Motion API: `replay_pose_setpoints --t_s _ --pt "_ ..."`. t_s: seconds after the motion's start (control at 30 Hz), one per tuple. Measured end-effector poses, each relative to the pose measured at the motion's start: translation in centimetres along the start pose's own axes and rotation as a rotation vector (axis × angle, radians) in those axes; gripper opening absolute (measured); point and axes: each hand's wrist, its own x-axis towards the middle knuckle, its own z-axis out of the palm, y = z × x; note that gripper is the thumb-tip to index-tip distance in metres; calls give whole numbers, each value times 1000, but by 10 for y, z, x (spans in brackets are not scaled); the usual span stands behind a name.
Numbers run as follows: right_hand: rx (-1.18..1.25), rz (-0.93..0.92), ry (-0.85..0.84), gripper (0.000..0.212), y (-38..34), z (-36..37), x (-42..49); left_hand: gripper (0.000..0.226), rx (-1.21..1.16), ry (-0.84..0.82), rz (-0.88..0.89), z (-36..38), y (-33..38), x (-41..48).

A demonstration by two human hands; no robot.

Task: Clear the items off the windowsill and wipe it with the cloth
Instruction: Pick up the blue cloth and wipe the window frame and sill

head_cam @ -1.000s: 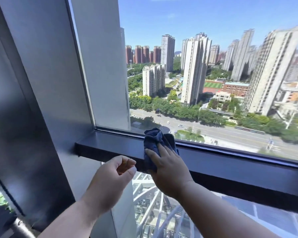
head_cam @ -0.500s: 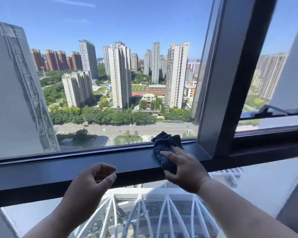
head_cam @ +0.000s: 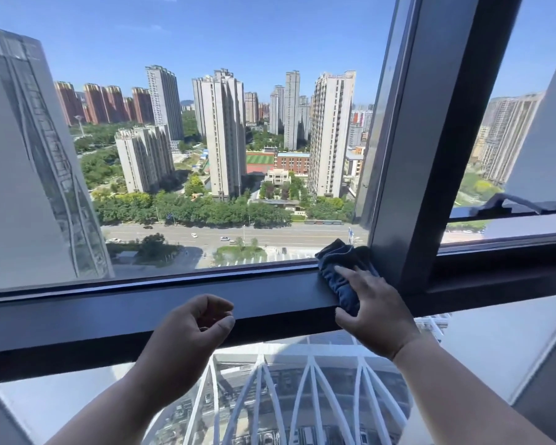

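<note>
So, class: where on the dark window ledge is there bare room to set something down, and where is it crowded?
Bare: the dark grey window ledge from the picture's left edge to the dark blue cloth. Crowded: the right end, where the right hand presses the cloth beside the upright grey post.

My right hand (head_cam: 377,311) lies on the cloth (head_cam: 339,273), which sits on the window rail (head_cam: 135,305) against the upright post (head_cam: 430,155) to its right. My left hand (head_cam: 190,330) hangs before the rail, left of the cloth.
</note>
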Motion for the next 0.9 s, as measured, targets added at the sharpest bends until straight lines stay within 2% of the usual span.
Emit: replay_pose_setpoints --t_s 0.1,0.23,0.33,0.8,0.9 --pt "-60 -17 39 88 -3 5 -1 9 10 29 -21 -6 -4 -2" --pt "-71 -38 215 78 -24 26 -10 8 42 97 -38 -21 -7 -9" --pt "-39 -89 260 75 -50 44 -13 6 74 142 -54 -34 -10 -17" --pt "28 -434 36 90 -256 121 -15 6 88 464 -248 -120 -37 -91" --pt "3 -514 -74 94 -302 133 -14 7 72 531 -301 -138 -40 -113"
